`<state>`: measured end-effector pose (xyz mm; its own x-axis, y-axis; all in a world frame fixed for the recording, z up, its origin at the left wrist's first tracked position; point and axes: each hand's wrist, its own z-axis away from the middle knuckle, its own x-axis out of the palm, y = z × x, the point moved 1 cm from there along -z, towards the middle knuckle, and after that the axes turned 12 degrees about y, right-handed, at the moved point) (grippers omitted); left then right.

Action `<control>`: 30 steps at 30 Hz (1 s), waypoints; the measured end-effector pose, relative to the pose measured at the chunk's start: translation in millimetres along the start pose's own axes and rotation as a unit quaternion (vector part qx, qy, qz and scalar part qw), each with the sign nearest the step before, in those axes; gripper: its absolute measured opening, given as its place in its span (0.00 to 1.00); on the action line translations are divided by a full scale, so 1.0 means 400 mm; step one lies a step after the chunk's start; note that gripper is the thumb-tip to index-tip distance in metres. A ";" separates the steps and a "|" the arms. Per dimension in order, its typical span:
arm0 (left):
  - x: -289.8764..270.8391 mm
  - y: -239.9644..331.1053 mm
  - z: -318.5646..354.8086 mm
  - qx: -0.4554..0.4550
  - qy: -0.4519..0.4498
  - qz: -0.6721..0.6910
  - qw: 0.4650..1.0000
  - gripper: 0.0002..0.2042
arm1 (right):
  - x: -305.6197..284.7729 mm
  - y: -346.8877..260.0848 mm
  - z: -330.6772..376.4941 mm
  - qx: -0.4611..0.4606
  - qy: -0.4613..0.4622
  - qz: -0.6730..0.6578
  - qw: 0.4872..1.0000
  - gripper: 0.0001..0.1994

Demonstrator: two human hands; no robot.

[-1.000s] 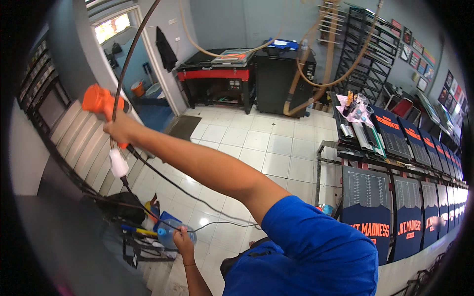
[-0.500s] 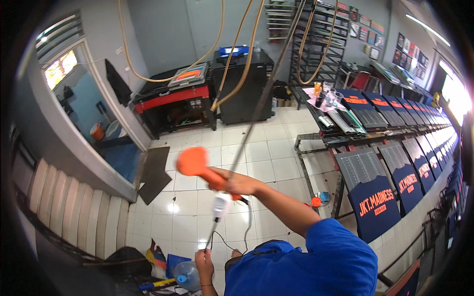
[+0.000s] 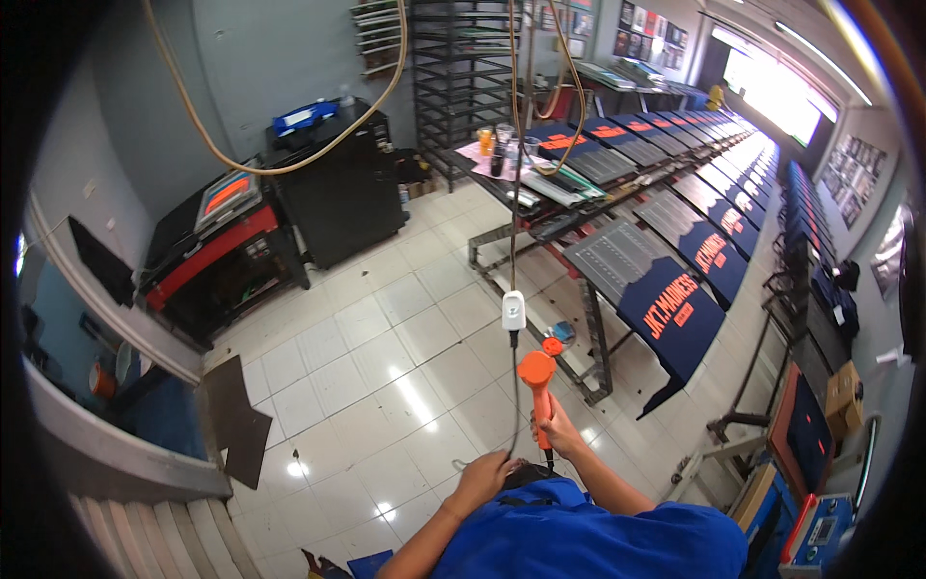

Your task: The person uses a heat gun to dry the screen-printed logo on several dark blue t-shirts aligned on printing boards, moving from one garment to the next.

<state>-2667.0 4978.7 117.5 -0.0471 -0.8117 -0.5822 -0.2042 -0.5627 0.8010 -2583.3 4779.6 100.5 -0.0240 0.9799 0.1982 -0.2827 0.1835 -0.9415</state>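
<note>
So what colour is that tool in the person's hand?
Bright orange: the handheld tool gripped by the right hand, seen best in the head view.

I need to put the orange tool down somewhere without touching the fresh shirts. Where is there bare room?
Bare floor tiles lie open between the red-and-black machine and the first shirt table. The tables are covered with dark shirts, and the table corner is cluttered with cups. The right hand holds the orange tool.
</note>
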 end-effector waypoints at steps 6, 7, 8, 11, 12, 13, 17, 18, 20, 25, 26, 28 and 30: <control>0.133 0.091 -0.160 0.188 -0.134 -0.046 0.972 0.12 | -0.070 -0.096 0.078 -0.069 0.184 0.049 0.979 0.33; 0.139 0.095 -0.178 0.223 -0.150 -0.071 0.961 0.11 | -0.084 -0.117 0.092 -0.076 0.198 0.012 0.977 0.32; 0.109 0.107 -0.230 0.271 -0.196 -0.119 0.935 0.13 | -0.104 -0.137 0.110 -0.096 0.246 0.022 0.964 0.31; -0.054 0.114 -0.474 0.188 0.035 0.003 0.981 0.14 | -0.199 -0.159 0.148 -0.150 0.318 0.020 0.936 0.33; -0.144 0.149 -0.569 0.216 0.164 0.007 0.962 0.13 | -0.230 -0.161 0.161 -0.160 0.350 0.014 0.923 0.34; -0.236 0.185 -0.666 0.249 0.259 0.020 0.933 0.13 | -0.259 -0.164 0.168 -0.169 0.381 0.009 0.909 0.34; -0.606 0.316 -1.004 0.284 0.582 0.070 0.759 0.17 | -0.342 -0.176 0.132 -0.165 0.440 -0.010 0.883 0.34; -0.677 0.336 -1.065 0.285 0.487 0.239 0.791 0.20 | -0.351 -0.183 0.116 -0.162 0.439 -0.023 0.883 0.33; -0.723 0.379 -1.167 0.255 0.233 0.404 0.847 0.28 | -0.375 -0.185 0.074 -0.160 0.405 -0.042 0.899 0.31; -0.437 0.419 -1.285 0.081 -0.153 0.225 0.959 0.43 | -0.394 -0.255 -0.035 -0.165 0.355 -0.089 0.916 0.27; -0.399 0.414 -1.291 0.096 -0.236 0.209 0.944 0.45 | -0.403 -0.265 -0.058 -0.150 0.335 -0.084 0.926 0.26; -0.375 0.400 -1.282 0.121 -0.340 0.207 0.909 0.50 | -0.405 -0.288 -0.110 -0.139 0.302 -0.083 0.939 0.26; -0.397 0.357 -1.232 0.138 -0.394 0.240 0.877 0.53 | -0.419 -0.287 -0.160 -0.133 0.277 -0.086 0.948 0.27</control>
<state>-2206.7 4950.0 392.7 -0.8303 -0.5242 -0.1895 -0.1992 -0.0385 0.9792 -2485.3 4599.2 158.0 0.5285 0.8108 0.2514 0.0165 0.2863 -0.9580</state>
